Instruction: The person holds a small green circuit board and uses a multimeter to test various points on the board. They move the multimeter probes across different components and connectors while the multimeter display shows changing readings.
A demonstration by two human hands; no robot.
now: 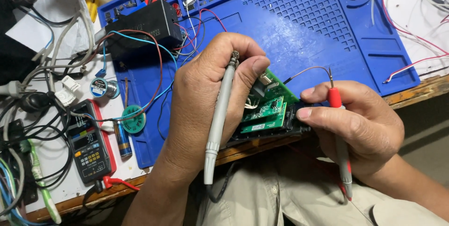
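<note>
A green circuit board assembly is gripped at the near edge of the desk by two bare hands. The left hand is curled around the board's left side, and a grey probe pen is pinched between its thumb and fingers, tip upward, with the cable end hanging down past the wrist. The right hand is closed on the board's right edge, thumb pressed against its dark frame; a red multimeter probe is held in the same grasp, its metal tip pointing up and away from the palm, with a thin red wire arching from near the tip to the board.

Beyond the hands, a blue silicone work mat is spread across the desk. Above the left hand, a black box-shaped module with red and blue leads rests on the mat. Farther to the left of that hand lie a digital multimeter with a lit display, a cylindrical battery, a solder spool and a round green tin. Tangled cables are heaped at the far left.
</note>
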